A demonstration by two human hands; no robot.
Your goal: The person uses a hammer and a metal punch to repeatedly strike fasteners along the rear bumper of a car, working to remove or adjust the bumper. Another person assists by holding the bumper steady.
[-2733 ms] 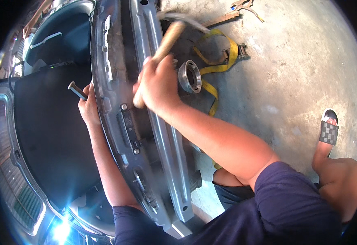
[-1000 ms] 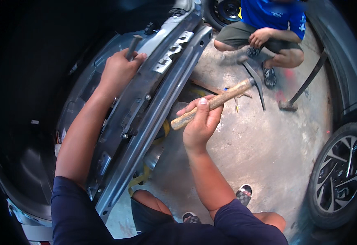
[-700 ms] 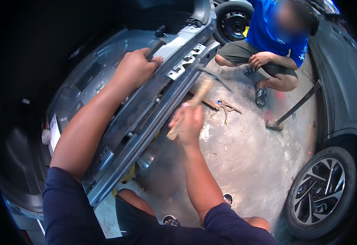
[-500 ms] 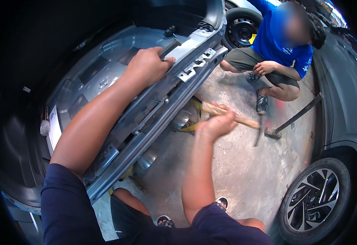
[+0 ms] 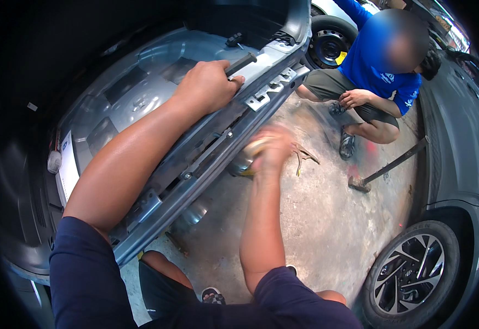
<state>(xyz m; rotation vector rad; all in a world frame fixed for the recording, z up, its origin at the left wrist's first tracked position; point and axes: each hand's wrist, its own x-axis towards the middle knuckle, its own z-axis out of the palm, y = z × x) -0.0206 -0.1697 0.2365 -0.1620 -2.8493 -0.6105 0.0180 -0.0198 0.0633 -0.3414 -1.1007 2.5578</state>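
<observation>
My left hand (image 5: 205, 86) is closed round a short dark metal bar (image 5: 240, 66) on the upper edge of the car's grey metal rear panel (image 5: 204, 156), beside a silver slotted bracket (image 5: 272, 88). My right hand (image 5: 272, 148) is blurred, closed on the pale wooden handle (image 5: 258, 145) of a hammer, low beside the panel's outer side; the hammer's head is not clearly visible. Behind the left arm is the open trunk well (image 5: 141, 101).
A co-worker in a blue shirt (image 5: 379, 79) squats at upper right by a loose wheel (image 5: 327, 38). A sledgehammer (image 5: 393, 164) leans beside a grey car (image 5: 453, 148) with an alloy wheel (image 5: 406, 274). Pliers (image 5: 305, 156) and metal bowl-like pieces (image 5: 190, 215) lie on the floor.
Over the last second my right hand has swung the hammer about, most recently left toward the panel. The view has shifted, so panel and left hand appear further right. The left hand keeps its grip.
</observation>
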